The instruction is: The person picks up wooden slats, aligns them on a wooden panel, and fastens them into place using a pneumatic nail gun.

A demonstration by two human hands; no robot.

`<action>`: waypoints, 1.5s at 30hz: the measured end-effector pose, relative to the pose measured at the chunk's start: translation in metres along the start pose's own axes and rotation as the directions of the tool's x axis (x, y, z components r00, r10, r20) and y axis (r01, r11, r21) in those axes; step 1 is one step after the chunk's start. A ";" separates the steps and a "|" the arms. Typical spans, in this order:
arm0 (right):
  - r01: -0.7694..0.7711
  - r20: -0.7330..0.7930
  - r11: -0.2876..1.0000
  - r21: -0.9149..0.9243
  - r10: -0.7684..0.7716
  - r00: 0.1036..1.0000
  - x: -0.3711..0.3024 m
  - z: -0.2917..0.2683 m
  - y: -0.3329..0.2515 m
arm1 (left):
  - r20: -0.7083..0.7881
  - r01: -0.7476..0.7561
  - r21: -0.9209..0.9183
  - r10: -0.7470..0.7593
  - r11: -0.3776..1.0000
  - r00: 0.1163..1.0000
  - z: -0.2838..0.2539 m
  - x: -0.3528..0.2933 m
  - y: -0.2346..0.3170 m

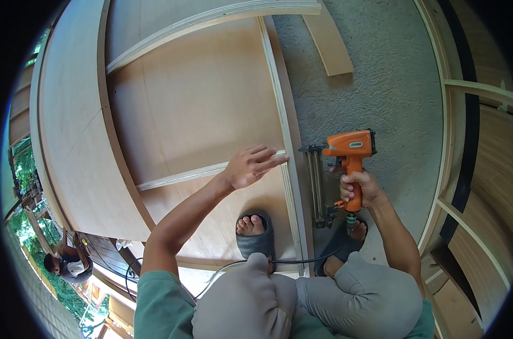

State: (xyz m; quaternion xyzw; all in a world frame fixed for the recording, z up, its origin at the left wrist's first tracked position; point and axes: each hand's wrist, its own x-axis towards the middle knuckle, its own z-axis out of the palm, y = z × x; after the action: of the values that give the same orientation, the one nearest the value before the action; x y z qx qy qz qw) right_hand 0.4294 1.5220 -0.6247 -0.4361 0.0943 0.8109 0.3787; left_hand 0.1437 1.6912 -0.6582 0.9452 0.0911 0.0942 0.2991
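Note:
My left hand (250, 165) lies flat, fingers spread, on a plywood cabinet frame (194, 107), pressing where a cross shelf strip (183, 176) meets the long side board (287, 147). My right hand (359, 189) grips the handle of an orange pneumatic nail gun (346, 155). Its nose points left at the outer face of the side board, and its long magazine (317, 189) hangs down beside the board. A black air hose (256, 263) runs from the gun's base across my knees.
I crouch with one sandalled foot (255, 233) on the plywood and the other (346, 237) on grey concrete floor (380, 85). A loose wood offcut (330, 42) lies on the floor. More plywood frames (482, 169) stand at right. Another person (70, 265) works at lower left.

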 end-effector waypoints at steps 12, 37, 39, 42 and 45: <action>-0.129 -0.029 0.991 -0.041 0.128 0.991 0.012 -0.003 -0.012 | -0.017 0.021 -0.026 -0.021 0.999 1.000 0.001 0.003 0.001; -0.096 -0.054 0.992 -0.076 0.092 0.994 0.010 0.001 -0.002 | -0.086 0.072 -0.050 -0.076 0.996 0.993 0.002 0.003 0.004; -0.086 -0.019 0.996 -0.009 0.086 0.996 0.010 -0.003 0.002 | -0.100 0.075 -0.051 -0.080 0.996 0.992 0.004 0.006 0.003; -0.093 0.007 0.996 0.015 0.093 0.996 0.011 -0.013 0.007 | -0.118 0.076 -0.043 -0.081 0.996 0.990 0.005 0.007 0.006; -0.082 0.023 0.996 0.034 0.081 0.996 0.014 -0.016 0.011 | -0.130 0.066 -0.037 -0.070 0.997 0.989 0.005 0.007 0.008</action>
State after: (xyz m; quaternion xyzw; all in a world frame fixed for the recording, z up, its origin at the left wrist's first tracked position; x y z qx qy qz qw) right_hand 0.4267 1.5141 -0.6472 -0.4163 0.1219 0.8286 0.3539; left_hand 0.1526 1.6840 -0.6567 0.9283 0.1412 0.1476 0.3108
